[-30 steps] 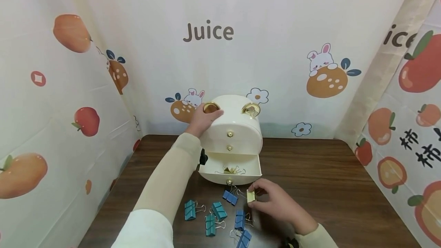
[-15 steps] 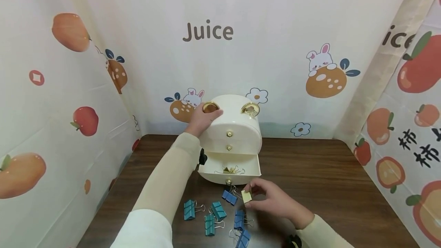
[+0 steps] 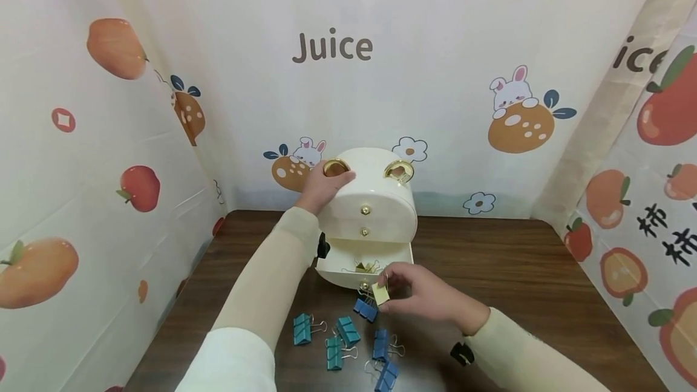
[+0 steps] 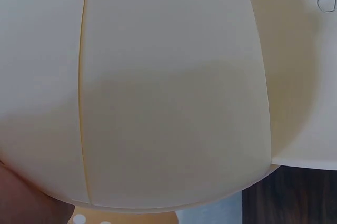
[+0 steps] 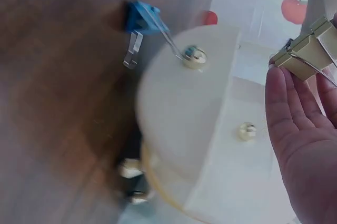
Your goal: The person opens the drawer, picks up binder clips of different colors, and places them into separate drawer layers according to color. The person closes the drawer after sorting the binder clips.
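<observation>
My right hand (image 3: 422, 295) pinches a yellow binder clip (image 3: 380, 293) between thumb and fingers, just in front of the pulled-out bottom drawer (image 3: 329, 268). The same clip (image 5: 305, 55) shows its wire handle in the right wrist view. My left hand (image 3: 321, 187) rests on the upper left of the cream drawer box (image 3: 370, 192), by a round gold-rimmed ornament (image 3: 336, 168). Inside the drawer lie yellow binder clips (image 3: 366, 267), bunched together. Mostly the box front (image 4: 174, 87) fills the left wrist view.
Teal binder clips (image 3: 334, 352) lie on the dark wooden table (image 3: 490, 265) in front of the box. Blue binder clips (image 3: 381, 345) lie to their right, one of them (image 3: 365, 310) close under the drawer knob. A printed curtain (image 3: 435, 77) stands behind and at both sides.
My right hand has moved left and slightly up with the yellow binder clip, closer to the drawer front. The left hand stays on the box.
</observation>
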`<state>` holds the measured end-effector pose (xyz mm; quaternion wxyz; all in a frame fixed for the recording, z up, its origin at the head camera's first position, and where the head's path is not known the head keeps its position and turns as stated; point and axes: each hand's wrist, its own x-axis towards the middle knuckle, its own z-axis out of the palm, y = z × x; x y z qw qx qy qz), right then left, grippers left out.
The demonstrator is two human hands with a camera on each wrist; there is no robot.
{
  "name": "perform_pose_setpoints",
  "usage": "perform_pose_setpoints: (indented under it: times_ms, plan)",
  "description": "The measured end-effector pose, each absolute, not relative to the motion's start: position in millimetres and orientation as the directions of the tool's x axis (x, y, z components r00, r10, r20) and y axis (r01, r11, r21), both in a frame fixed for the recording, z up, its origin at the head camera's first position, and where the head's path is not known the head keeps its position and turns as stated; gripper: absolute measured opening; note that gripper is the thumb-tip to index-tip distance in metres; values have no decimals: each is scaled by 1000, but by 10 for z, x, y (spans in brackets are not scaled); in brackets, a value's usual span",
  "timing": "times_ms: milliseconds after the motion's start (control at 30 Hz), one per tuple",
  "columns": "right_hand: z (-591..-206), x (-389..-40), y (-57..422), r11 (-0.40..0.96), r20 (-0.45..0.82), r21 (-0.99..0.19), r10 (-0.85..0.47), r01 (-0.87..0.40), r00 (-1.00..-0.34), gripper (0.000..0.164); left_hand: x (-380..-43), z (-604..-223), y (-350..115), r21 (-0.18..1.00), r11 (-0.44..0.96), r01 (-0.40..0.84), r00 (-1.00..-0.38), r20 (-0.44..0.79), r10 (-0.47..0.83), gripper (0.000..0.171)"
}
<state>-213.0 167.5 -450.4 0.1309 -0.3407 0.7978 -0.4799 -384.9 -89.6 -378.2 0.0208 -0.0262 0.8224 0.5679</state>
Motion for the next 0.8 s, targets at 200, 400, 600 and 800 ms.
perform_pose_setpoints:
  times_ms: [200,400,600,800]
  plan:
    - [-4336,-2267,1575,278,166,-839,-689,-468,-706,29,-3856,-3767,-893,932,356,-63,-998,-61,-18,72]
    - [-4303,-2371,1433,249,190,-846,-685,-472,-703,27,-3866,-3797,-918,929,362,-72,-997,-70,-18,73]
    - [-4209,-2453,1329,271,204,-830,-666,-488,-717,31,-3863,-3807,-907,931,361,-52,-999,-49,-18,69]
    - [-4148,-2578,1259,299,197,-827,-639,-476,-744,30,-3863,-3798,-905,930,364,-54,-999,-52,-15,69]
